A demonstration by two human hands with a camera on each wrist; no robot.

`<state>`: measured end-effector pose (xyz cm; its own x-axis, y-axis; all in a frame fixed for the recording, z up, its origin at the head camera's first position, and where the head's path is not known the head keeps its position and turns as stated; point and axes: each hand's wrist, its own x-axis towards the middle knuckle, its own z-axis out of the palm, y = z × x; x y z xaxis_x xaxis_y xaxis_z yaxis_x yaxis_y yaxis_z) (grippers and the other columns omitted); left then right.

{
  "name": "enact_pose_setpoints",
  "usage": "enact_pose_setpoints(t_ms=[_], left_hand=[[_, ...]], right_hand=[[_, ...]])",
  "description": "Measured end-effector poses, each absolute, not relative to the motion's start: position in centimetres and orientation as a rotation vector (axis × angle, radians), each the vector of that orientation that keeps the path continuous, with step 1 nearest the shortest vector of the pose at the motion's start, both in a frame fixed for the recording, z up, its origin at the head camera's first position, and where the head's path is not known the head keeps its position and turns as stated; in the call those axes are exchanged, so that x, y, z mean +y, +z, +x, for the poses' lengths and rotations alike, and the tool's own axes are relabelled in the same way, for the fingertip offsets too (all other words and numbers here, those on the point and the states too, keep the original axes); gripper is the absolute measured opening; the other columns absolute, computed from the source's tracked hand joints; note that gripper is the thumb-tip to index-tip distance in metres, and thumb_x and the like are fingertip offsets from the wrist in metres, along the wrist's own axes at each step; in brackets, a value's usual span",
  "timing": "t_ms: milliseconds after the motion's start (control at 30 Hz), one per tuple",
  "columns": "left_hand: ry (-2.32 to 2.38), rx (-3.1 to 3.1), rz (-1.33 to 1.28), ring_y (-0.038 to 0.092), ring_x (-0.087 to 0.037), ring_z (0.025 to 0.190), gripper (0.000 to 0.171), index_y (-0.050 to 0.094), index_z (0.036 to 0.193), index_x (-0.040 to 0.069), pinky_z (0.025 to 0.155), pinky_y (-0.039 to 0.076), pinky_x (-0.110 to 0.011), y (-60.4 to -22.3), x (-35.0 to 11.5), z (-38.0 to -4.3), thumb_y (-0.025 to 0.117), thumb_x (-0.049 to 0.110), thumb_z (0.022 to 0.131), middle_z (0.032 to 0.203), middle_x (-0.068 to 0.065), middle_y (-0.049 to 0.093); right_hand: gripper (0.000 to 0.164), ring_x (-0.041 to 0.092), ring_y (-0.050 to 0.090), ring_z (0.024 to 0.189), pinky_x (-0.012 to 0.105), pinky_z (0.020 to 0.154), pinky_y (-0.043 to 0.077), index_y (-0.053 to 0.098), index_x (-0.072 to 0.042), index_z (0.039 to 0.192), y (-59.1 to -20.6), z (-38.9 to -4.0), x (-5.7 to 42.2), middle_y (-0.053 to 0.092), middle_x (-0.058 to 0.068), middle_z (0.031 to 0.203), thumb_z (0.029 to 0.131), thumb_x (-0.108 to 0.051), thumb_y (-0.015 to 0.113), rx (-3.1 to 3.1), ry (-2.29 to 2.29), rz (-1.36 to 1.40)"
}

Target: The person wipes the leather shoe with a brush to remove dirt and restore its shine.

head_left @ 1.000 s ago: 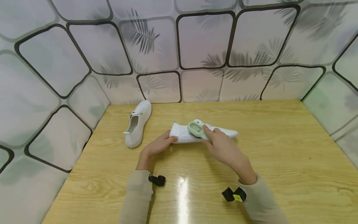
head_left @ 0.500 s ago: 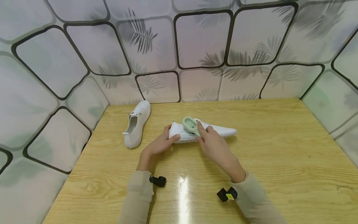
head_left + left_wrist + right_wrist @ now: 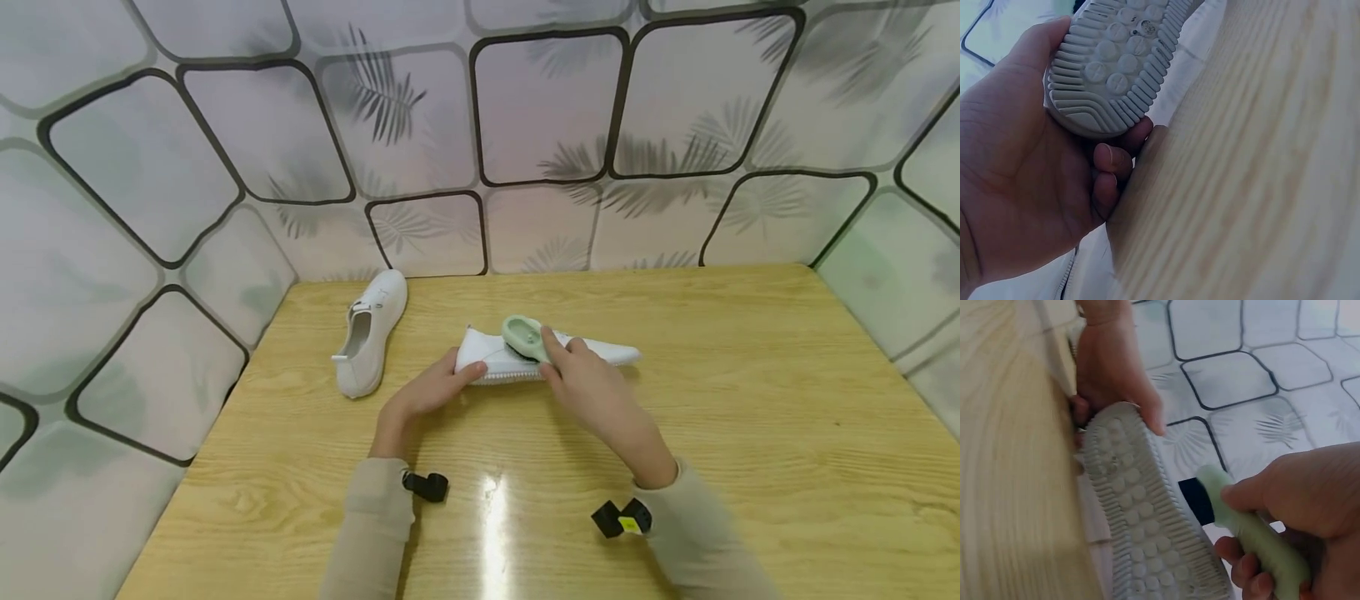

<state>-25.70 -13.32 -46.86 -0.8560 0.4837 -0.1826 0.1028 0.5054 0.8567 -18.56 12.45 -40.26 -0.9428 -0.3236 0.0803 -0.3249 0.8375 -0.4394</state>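
Note:
A white shoe [image 3: 480, 354] lies on its side at the middle of the table, toe to the right. My left hand [image 3: 431, 387] grips its heel, thumb on the near side. In the left wrist view the ridged, studded sole [image 3: 1116, 69] faces the camera, with fingers curled below the heel. My right hand [image 3: 600, 400] holds a pale green brush [image 3: 522, 337] by its handle, index finger extended along it. The dark bristles [image 3: 1197, 500] press against the shoe's upper side in the right wrist view. Part of the laces is hidden behind the brush and hand.
A second white shoe [image 3: 386, 312] stands upright to the left, toe toward the back. The wooden table [image 3: 750, 375] ends at a patterned curtain-like backdrop [image 3: 551, 108] behind and on both sides. Black wrist cameras [image 3: 427, 487] sit on both sleeves.
The brush in my right hand slid left toward the heel, then back right along the shoe's side. My left hand keeps its hold on the heel. The second shoe has stayed put.

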Motion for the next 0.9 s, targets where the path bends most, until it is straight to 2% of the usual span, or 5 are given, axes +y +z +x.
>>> enact_pose_setpoints(t_ms=[267,400,567,800,900], left_hand=[[1.305,2.340,0.524,0.049,-0.021,0.122,0.059,0.042,0.143,0.007,0.110,0.035,-0.045,-47.2,-13.4,-25.9,0.050,0.048,0.102,0.136,-0.010,0.053],[1.356,2.302,0.518,0.049,-0.022,0.123,0.058,0.041,0.144,0.007,0.111,0.034,-0.044,-47.2,-13.4,-26.0,0.053,0.045,0.102,0.137,-0.011,0.053],[1.372,2.271,0.543,0.050,-0.021,0.119,0.055,0.042,0.143,0.007,0.109,0.035,-0.043,-47.2,-13.3,-26.1,0.053,0.042,0.102,0.133,-0.011,0.054],[1.366,2.271,0.558,0.047,-0.020,0.126,0.056,0.041,0.145,0.007,0.113,0.031,-0.043,-47.1,-13.3,-26.2,0.052,0.042,0.103,0.139,-0.010,0.051],[1.342,2.282,0.565,0.048,-0.021,0.123,0.056,0.041,0.145,0.006,0.111,0.033,-0.044,-47.1,-13.4,-26.1,0.051,0.042,0.103,0.136,-0.011,0.053]], right_hand=[[0.054,0.019,0.050,0.068,0.032,0.055,0.041,0.041,-0.004,0.150,-39.4,-18.2,13.5,0.063,0.021,0.103,0.102,-0.025,0.055,-3.040,0.726,0.571],[0.055,0.018,0.050,0.067,0.030,0.054,0.041,0.038,-0.006,0.152,-39.5,-18.4,13.3,0.062,0.021,0.106,0.104,-0.029,0.052,-3.029,0.670,0.542],[0.055,0.017,0.048,0.065,0.029,0.052,0.040,0.039,-0.005,0.151,-39.5,-18.5,13.0,0.061,0.017,0.097,0.103,-0.029,0.053,-3.022,0.744,0.602],[0.055,0.026,0.061,0.083,0.036,0.059,0.047,0.038,-0.006,0.152,-39.5,-18.5,13.9,0.061,0.027,0.120,0.104,-0.029,0.052,-3.038,0.666,0.502],[0.057,0.022,0.057,0.073,0.032,0.055,0.045,0.037,-0.006,0.153,-40.0,-18.8,13.1,0.062,0.024,0.111,0.104,-0.030,0.052,-3.020,0.716,0.546]])
